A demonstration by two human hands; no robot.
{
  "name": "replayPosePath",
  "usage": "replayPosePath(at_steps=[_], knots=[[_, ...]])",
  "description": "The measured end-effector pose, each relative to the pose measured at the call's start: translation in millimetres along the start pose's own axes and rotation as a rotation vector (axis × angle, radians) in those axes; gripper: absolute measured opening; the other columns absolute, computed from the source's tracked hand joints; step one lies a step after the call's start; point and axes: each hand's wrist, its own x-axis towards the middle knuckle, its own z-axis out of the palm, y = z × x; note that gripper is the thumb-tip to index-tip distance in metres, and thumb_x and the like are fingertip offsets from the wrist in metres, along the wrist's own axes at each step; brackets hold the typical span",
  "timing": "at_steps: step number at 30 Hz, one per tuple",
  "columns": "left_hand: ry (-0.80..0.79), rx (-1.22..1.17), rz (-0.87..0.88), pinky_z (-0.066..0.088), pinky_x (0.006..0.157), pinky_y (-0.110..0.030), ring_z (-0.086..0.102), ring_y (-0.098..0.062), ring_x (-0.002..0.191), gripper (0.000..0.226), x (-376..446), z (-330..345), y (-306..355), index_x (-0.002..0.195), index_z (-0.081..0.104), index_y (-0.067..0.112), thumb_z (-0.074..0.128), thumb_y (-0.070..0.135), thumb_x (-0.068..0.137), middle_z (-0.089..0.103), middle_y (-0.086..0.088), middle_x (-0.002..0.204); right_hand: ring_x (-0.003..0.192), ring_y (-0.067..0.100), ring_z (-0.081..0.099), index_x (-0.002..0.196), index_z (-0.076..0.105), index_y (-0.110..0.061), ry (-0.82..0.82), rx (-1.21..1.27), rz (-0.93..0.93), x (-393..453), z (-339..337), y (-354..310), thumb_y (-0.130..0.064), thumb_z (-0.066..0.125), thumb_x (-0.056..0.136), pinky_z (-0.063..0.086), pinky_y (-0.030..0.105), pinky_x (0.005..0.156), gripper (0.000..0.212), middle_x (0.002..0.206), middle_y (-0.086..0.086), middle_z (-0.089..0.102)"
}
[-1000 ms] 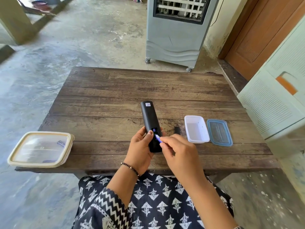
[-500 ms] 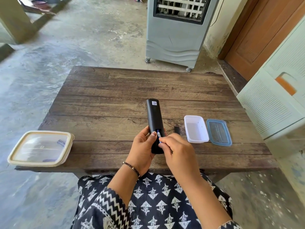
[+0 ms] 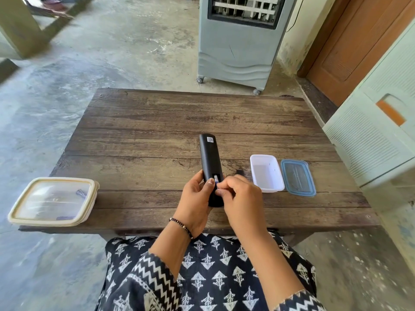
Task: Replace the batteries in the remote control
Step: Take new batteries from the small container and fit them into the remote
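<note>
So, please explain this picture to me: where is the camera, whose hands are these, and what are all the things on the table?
The camera sits on the person's head, looking down at their own hands. There is no machine here. The left hand holds a black remote control with its back up and battery compartment open. The right hand presses a battery into it. On the wooden table lie a closed container at the left, and at the right an open white box beside its blue lid.

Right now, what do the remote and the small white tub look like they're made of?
Remote: likely matte black plastic, dull and unreflective. White tub: likely thin smooth plastic, with a slight sheen and moulded rounded corners.
</note>
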Motion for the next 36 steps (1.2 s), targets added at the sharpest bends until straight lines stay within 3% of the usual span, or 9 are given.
replayPosePath(at_steps=[4,9,12,17,21,25,29,32,36], knots=[[0.019,-0.023,-0.010,0.055,0.072,-0.026,0.063,-0.014,0.077,0.025,2,-2,1,0.105,0.059,0.012,0.039,0.002,0.096,0.066,-0.008,0.091,0.073,0.015,0.061,0.077,0.072,-0.009,-0.018,0.016,0.049,4,1,-3,-0.007,0.072,0.075,0.052,0.031,0.068,0.003,0.080,0.000,0.067],[-0.013,-0.085,0.002,0.055,0.065,-0.023,0.061,-0.014,0.072,0.024,7,-4,12,0.109,0.058,0.008,0.039,0.002,0.095,0.063,-0.010,0.087,0.074,0.019,0.058,0.085,0.069,-0.003,-0.045,-0.142,-0.178,3,1,-6,-0.007,0.063,0.083,0.053,0.032,0.061,0.007,0.081,0.004,0.060],[-0.030,-0.078,-0.004,0.057,0.069,-0.025,0.064,-0.018,0.080,0.026,10,-5,13,0.115,0.056,0.005,0.040,0.003,0.095,0.065,-0.012,0.095,0.083,0.020,0.054,0.100,0.065,-0.001,-0.079,-0.318,-0.247,-6,1,-9,-0.005,0.057,0.087,0.053,0.029,0.059,0.016,0.090,0.005,0.056],[-0.006,-0.048,-0.030,0.057,0.070,-0.028,0.062,-0.021,0.083,0.028,11,-8,9,0.120,0.054,0.003,0.040,0.003,0.095,0.064,-0.013,0.096,0.089,0.022,0.053,0.118,0.060,-0.003,-0.174,-0.390,-0.207,-18,2,-12,-0.003,0.044,0.087,0.055,0.032,0.064,0.035,0.099,0.006,0.053],[0.020,-0.093,-0.056,0.059,0.070,-0.031,0.066,-0.021,0.083,0.033,10,-15,6,0.126,0.049,-0.002,0.040,0.002,0.094,0.065,-0.015,0.099,0.097,0.013,0.048,0.122,0.060,-0.017,-0.265,-0.140,-0.060,-7,-10,-5,0.010,0.045,0.086,0.048,0.024,0.083,0.048,0.098,-0.003,0.053],[-0.005,-0.122,-0.070,0.059,0.068,-0.034,0.065,-0.026,0.092,0.035,7,-16,10,0.128,0.048,0.001,0.039,0.003,0.095,0.064,-0.016,0.108,0.092,0.014,0.056,0.111,0.064,-0.010,-0.045,-0.158,0.027,7,-25,-2,0.016,0.044,0.082,0.051,0.026,0.081,0.044,0.097,0.000,0.059],[-0.008,-0.169,-0.081,0.055,0.081,-0.044,0.064,-0.033,0.099,0.034,6,-18,15,0.128,0.048,0.004,0.035,0.003,0.096,0.060,-0.021,0.121,0.109,0.026,0.049,0.117,0.052,-0.003,-0.339,-0.540,0.015,21,-22,-9,0.011,0.048,0.082,0.046,0.030,0.080,0.038,0.116,0.010,0.052],[0.009,-0.163,-0.082,0.051,0.084,-0.048,0.062,-0.035,0.100,0.033,4,-18,18,0.124,0.051,0.007,0.034,0.003,0.096,0.062,-0.020,0.120,0.118,0.033,0.045,0.132,0.039,0.005,-0.489,-0.731,0.017,31,-14,-10,0.009,0.055,0.081,0.048,0.036,0.090,0.053,0.130,0.022,0.046],[0.030,-0.145,-0.091,0.045,0.091,-0.055,0.058,-0.039,0.108,0.033,3,-19,21,0.124,0.051,0.008,0.034,0.003,0.096,0.060,-0.021,0.122,0.115,0.036,0.045,0.121,0.053,0.002,-0.562,-0.882,0.011,38,-9,-11,0.005,0.058,0.080,0.045,0.039,0.091,0.041,0.124,0.025,0.052]])
